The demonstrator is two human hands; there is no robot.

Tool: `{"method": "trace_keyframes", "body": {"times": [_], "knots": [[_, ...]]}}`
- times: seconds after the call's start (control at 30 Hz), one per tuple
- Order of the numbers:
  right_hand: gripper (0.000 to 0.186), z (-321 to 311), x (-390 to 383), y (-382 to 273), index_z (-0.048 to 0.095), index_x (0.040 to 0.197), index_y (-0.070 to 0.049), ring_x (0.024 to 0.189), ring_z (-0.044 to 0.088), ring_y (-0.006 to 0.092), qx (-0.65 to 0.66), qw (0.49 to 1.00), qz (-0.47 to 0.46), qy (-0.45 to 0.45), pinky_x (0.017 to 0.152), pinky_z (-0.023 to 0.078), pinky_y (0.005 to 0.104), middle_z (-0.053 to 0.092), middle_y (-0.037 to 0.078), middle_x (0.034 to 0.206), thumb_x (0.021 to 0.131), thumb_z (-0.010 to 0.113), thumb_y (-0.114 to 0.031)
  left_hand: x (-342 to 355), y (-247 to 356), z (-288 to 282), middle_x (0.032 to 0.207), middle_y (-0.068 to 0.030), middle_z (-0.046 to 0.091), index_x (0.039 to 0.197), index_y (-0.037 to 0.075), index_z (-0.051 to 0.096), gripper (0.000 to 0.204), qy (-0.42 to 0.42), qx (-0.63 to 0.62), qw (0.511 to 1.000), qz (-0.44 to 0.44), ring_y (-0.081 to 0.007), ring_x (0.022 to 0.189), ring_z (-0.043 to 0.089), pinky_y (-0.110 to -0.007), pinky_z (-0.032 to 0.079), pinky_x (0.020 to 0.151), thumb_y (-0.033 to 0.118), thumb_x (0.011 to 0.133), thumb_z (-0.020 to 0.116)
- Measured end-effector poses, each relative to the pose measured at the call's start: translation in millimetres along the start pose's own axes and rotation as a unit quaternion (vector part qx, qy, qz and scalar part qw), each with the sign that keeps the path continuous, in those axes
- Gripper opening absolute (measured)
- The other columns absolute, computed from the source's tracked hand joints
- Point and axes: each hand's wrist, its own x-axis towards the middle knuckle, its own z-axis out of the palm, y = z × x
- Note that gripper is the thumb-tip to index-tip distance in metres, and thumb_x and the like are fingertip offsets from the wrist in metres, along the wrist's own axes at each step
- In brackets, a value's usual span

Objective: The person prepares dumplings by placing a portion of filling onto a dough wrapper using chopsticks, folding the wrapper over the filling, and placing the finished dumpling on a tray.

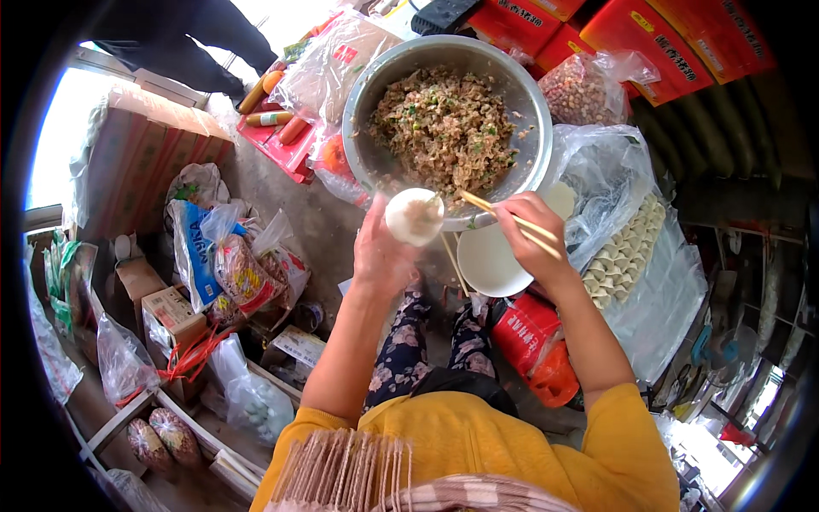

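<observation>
A round white dumpling wrapper (408, 224) with a smear of filling on it rests in my left hand (381, 249), the fingers partly hidden behind it. My right hand (531, 224) grips a pair of wooden chopsticks (503, 214), whose tips point left toward the wrapper, by the near rim of a large metal bowl (353, 128). Inside the bowl is a heap of minced filling flecked with green (444, 128). A white bowl (490, 266) stands below my right hand. More round wrappers (559, 201) show just beyond that hand.
Rows of folded dumplings (627, 252) lie on clear plastic at the right. A bag of reddish nuts or beans (584, 90) and red boxes (653, 47) stand behind. Packaged goods (247, 264) crowd the left side. A red bag (529, 333) sits near my right knee. Another person's dark-trousered legs (183, 43) are at far left.
</observation>
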Motion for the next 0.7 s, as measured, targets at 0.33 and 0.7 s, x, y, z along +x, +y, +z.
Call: {"method": "trace_keyframes", "body": {"times": [0.33,0.7], "knots": [[0.016,-52.0,-32.6,-0.9,0.066,0.092,0.003,0.075,0.066,0.0179,0.177,0.960,0.205,0.065,0.068,0.055,0.0286,0.063,0.010,0.088,0.094,0.057,-0.010,-7.6,-3.0,-1.5,0.130,-0.0186,0.055,0.133,-0.003,0.045,0.063,-0.032,0.033,0.998,-0.049,-0.0323,0.121,0.053,-0.046,0.038,0.106,0.049,0.099,0.038],[0.019,-53.4,-111.6,27.3,0.064,0.095,0.005,0.082,0.067,0.0194,0.312,0.874,0.364,0.081,0.078,0.055,0.0320,0.067,0.011,0.093,0.096,0.055,-0.013,-12.4,-28.4,10.0,0.129,-0.0176,0.057,0.131,-0.004,0.047,0.066,-0.038,0.030,0.994,-0.097,-0.0301,0.122,0.052,-0.045,0.035,0.109,0.052,0.099,0.037]]}}
